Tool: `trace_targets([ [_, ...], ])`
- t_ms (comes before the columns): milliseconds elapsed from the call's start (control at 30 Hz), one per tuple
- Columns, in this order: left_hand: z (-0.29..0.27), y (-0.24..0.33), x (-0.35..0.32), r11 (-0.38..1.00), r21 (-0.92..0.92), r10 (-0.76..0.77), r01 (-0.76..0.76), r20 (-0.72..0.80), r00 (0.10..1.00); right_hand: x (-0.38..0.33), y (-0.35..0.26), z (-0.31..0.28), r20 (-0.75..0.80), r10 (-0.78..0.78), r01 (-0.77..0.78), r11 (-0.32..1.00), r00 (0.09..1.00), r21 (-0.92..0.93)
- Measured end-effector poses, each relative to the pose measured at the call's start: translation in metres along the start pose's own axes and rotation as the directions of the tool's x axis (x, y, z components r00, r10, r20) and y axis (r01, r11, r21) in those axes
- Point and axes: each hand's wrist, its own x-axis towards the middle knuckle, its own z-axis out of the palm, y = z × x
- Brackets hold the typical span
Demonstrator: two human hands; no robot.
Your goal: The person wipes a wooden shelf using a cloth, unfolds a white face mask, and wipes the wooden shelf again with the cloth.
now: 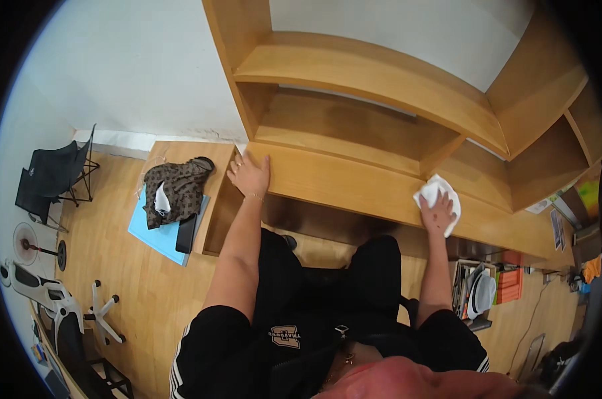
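Note:
My right hand [438,211] presses a white cloth [441,189] flat onto the top of a light wooden desk [354,183], right of its middle. My left hand [249,176] rests with spread fingers on the desk's left front corner and holds nothing. Both forearms come up from below. I am in a black top, sitting or leaning over the desk.
Wooden shelves [381,80] rise above the desk against a white wall. A low side table [214,199] at left carries a brown patterned bag [174,189] and a blue folder [154,236]. A black folding chair [55,176], a fan [28,243] and a white office chair [55,302] stand at left; stacked items [487,289] sit under the desk's right.

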Motion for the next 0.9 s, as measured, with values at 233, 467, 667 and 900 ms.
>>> trace_targets([
  [233, -0.001, 0.001, 0.002, 0.982, 0.133, -0.145, 0.138, 0.049, 0.988, -0.041, -0.143, 0.018, 0.069, -0.183, 0.187, 0.981, 0.981, -0.045],
  [467, -0.002, 0.010, 0.002, 0.982, 0.142, -0.137, 0.121, 0.107, 0.985, -0.068, -0.227, 0.027, 0.080, -0.390, 0.389, 0.921, 0.917, 0.023],
  [667, -0.003, 0.005, 0.003, 0.978, 0.158, -0.164, 0.137, 0.170, 0.972, -0.051, -0.167, 0.024, 0.016, -0.670, 0.663, 0.738, 0.742, 0.130],
  [900, -0.002, 0.008, 0.006, 0.973, 0.193, -0.147, 0.123, 0.115, 0.982, 0.009, 0.022, 0.013, -0.124, -0.277, 0.279, 0.960, 0.953, -0.005],
])
